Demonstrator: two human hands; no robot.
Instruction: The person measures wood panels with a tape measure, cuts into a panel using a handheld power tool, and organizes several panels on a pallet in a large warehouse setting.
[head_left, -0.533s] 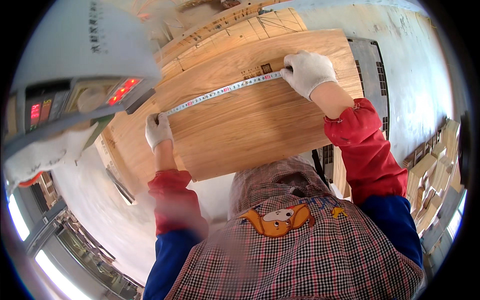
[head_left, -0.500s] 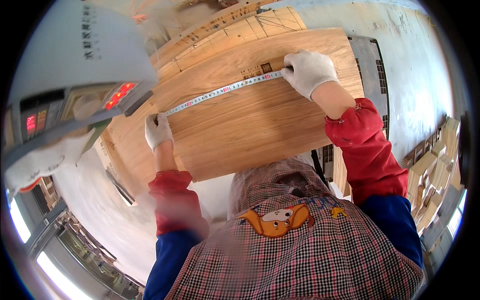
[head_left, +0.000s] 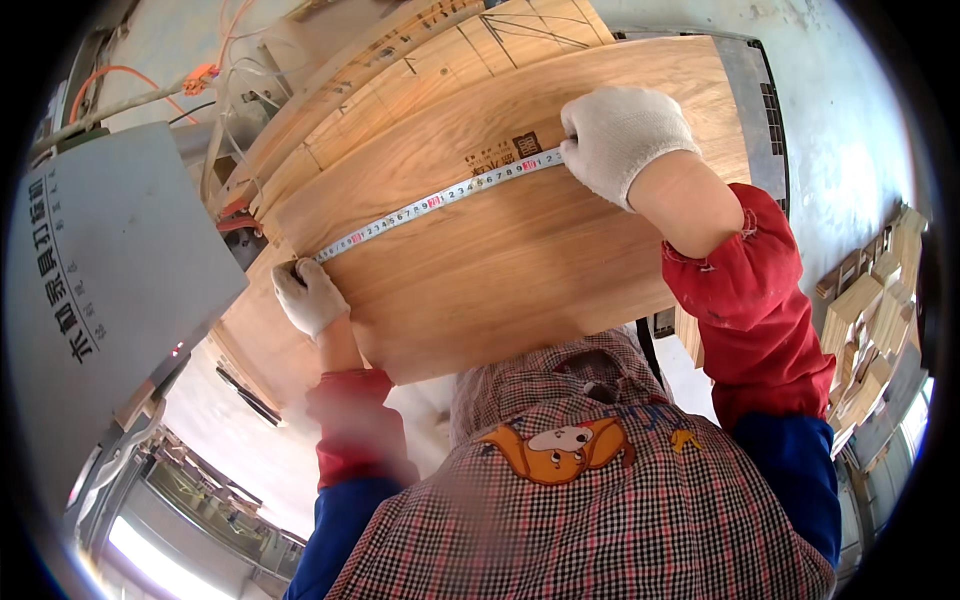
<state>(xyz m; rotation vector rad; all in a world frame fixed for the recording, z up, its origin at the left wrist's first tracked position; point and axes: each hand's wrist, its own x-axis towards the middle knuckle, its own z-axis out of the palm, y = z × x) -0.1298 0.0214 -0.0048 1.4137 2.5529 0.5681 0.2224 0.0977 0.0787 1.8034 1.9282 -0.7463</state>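
Note:
A wide wooden panel (head_left: 520, 260) with a dark stamped mark lies in front of me. Across it runs a white tape measure (head_left: 440, 200) with red marks, pulled straight between my hands. My left hand (head_left: 310, 298), in a white knit glove, is closed on the tape's left end at the panel's left edge. Toward the panel's far right, my right hand (head_left: 630, 140), gloved the same way, is closed around the other end. Its fingers and whatever tape lies beyond them are hidden by the glove.
Pencil-marked boards (head_left: 480, 50) lie beyond the panel. A grey machine housing (head_left: 110, 250) stands close on the left, with orange and clear hoses (head_left: 200, 80) behind it. Stacked wood pieces (head_left: 865, 310) sit at the right.
My view has shifted, so the machine's lit displays have mostly left the picture and the hoses have come in. Both hands still hold the tape stretched over the panel.

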